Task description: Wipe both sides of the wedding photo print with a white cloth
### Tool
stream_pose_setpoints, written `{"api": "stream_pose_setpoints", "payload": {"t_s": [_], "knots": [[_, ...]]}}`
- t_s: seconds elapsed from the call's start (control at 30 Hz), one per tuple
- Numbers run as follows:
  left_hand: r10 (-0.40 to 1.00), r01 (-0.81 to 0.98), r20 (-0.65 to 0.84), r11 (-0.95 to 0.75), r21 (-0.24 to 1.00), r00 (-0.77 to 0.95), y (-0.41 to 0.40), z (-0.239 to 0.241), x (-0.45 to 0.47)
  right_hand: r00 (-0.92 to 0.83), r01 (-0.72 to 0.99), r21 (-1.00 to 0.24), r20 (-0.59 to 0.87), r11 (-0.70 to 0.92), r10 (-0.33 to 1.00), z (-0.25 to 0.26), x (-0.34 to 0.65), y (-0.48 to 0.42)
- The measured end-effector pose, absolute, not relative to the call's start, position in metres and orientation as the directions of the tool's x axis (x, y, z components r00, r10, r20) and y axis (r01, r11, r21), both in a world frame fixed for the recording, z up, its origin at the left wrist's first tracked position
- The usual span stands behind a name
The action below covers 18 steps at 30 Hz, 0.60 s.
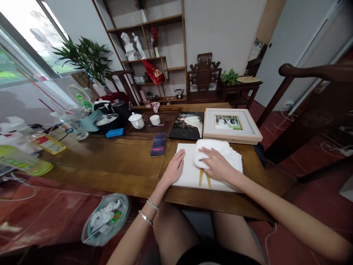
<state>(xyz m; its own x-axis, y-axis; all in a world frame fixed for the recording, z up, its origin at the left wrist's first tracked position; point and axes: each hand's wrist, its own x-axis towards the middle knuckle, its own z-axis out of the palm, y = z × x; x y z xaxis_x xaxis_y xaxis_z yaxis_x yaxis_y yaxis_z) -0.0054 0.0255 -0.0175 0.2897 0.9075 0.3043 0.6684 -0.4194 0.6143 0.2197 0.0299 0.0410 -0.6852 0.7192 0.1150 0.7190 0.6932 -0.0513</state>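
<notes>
A flat white panel (184, 176) with gold strips (204, 179) on it lies at the table's front edge. My left hand (175, 166) rests flat on the panel's left side, fingers stretched forward. A bunched white towel (223, 149) covers much of the panel's upper right part. My right hand (217, 164) presses down on this towel, its fingers curved over the cloth. The towel hides the upper ends of the gold strips.
Behind the panel lie a dark picture panel (185, 126) and a light wooden photo frame (209, 137). A phone (158, 145) is to the left, with a lidded white teacup (136, 120) beyond. A lined trash bin (125, 206) stands on the floor.
</notes>
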Motion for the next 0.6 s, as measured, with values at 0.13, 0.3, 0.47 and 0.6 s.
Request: {"api": "stream_pose_setpoints", "payload": {"t_s": [0.13, 0.3, 0.47, 0.6], "knots": [[0.909, 0.673, 0.298, -0.416, 0.611, 0.292, 0.025, -0.017, -0.005, -0.694, 0.716, 0.014, 0.118, 0.698, 0.71, 0.038, 0.193, 0.013], [0.906, 0.667, 0.309, -0.421, 0.614, 0.288, 0.026, -0.019, -0.007, -0.813, 0.578, 0.059, 0.127, 0.814, 0.568, 0.032, 0.179, -0.056], [0.904, 0.656, 0.31, -0.426, 0.623, 0.293, 0.027, -0.02, -0.007, -0.79, 0.609, -0.028, 0.066, 0.793, 0.609, 0.042, 0.187, -0.035], [0.908, 0.65, 0.301, -0.419, 0.634, 0.292, 0.026, -0.019, -0.008, -0.702, 0.712, 0.053, 0.068, 0.7, 0.709, 0.047, 0.178, 0.016]]}}
